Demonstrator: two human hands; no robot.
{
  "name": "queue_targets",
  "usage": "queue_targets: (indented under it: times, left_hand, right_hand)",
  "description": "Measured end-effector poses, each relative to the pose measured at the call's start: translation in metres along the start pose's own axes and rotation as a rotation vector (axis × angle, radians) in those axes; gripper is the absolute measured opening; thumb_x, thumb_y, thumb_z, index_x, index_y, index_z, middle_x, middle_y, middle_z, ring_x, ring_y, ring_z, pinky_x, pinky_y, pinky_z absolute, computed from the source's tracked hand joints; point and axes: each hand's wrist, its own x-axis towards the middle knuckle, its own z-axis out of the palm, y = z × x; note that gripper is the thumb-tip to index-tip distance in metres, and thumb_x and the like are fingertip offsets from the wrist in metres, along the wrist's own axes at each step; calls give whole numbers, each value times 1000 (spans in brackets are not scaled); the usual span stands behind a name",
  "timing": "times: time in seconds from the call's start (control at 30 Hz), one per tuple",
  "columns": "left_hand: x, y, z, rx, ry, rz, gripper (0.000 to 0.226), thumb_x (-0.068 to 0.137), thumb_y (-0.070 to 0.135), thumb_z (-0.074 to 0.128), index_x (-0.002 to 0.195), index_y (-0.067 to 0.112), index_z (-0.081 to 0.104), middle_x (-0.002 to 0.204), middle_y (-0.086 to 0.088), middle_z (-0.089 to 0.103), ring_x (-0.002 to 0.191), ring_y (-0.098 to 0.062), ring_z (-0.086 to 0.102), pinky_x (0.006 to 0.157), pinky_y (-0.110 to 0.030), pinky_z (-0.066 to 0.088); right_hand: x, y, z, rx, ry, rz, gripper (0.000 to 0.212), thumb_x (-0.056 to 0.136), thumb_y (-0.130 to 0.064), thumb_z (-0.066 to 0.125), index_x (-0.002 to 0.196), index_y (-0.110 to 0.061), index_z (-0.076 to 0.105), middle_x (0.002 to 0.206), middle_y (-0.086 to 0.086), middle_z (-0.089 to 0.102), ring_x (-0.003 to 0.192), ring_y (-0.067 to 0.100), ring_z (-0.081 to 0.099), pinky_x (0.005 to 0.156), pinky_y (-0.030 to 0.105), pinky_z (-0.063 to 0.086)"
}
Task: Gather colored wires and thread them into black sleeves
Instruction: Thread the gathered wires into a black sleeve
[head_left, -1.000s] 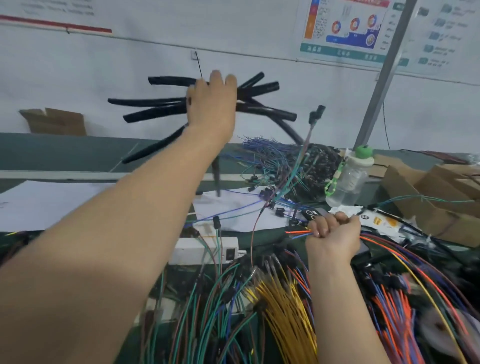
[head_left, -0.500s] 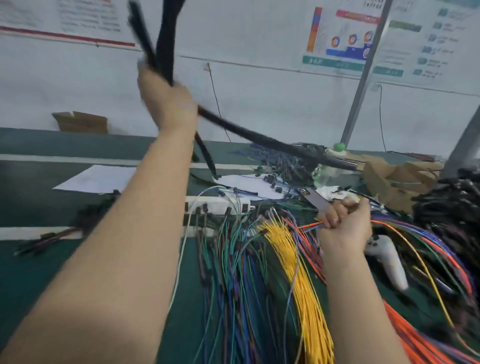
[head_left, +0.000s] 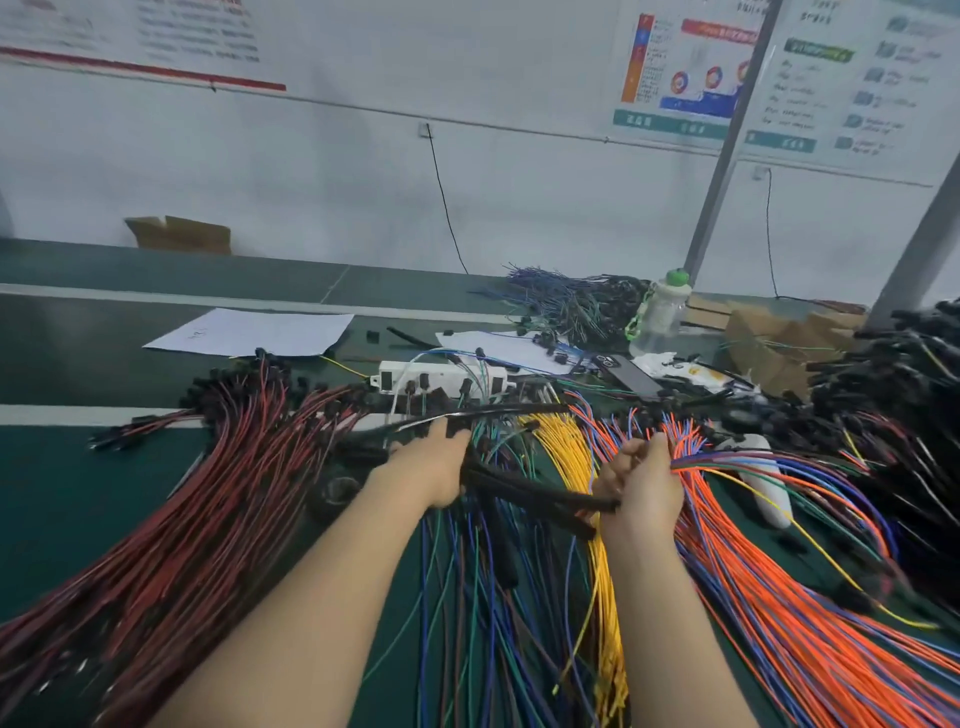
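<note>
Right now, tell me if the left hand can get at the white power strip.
Probably not freely: the power strip lies just beyond the left hand, but that hand grips black sleeves.

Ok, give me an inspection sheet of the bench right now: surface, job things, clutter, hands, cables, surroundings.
Surface: green bench top, largely buried under loose wire.
Job's things: black sleeves in a bundle spanning between both hands; gathered wire bunch fanning out rightward.
Clutter: paper sheet, water bottle, cardboard boxes, white power strip.
Hands: left hand grips the black sleeves; right hand grips the gathered wire bunch, with a sleeve end reaching it.
Cables: red-black wires left, yellow wires centre, orange wires right; thin black cable hanging down the wall.
Surroundings: white wall with posters; grey post at right.
</note>
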Motion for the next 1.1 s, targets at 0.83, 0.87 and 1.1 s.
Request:
queue_targets:
  times: [0.83, 0.87, 1.1]
  left_hand:
    - [-44, 34, -50, -384, 128, 286, 43, 100, 40, 33, 75, 19, 61, 57, 5, 45, 55, -7, 44, 50, -13, 30]
    - [-44, 32, -48, -365, 153, 265, 40, 99, 41, 37, 74, 20, 60, 59, 4, 47, 55, -9, 46, 52, -15, 32]
    - [-66, 67, -17, -585, 881, 152, 30, 90, 47, 50, 73, 24, 58, 63, 12, 51, 58, -7, 47, 56, -27, 39]
  right_hand:
    - [-20, -1, 5, -201, -347, -71, 24, 96, -21, 54, 96, 0, 63, 54, -2, 48, 32, 3, 20, 35, 15, 14]
    - [-19, 2, 5, -226, -331, -82, 24, 95, -20, 56, 97, 3, 63, 54, -2, 51, 32, 3, 21, 35, 15, 15]
    - [-11, 2, 3, -108, -156, -128, 33, 93, -24, 60, 64, -9, 59, 43, -4, 52, 30, 3, 18, 35, 17, 13]
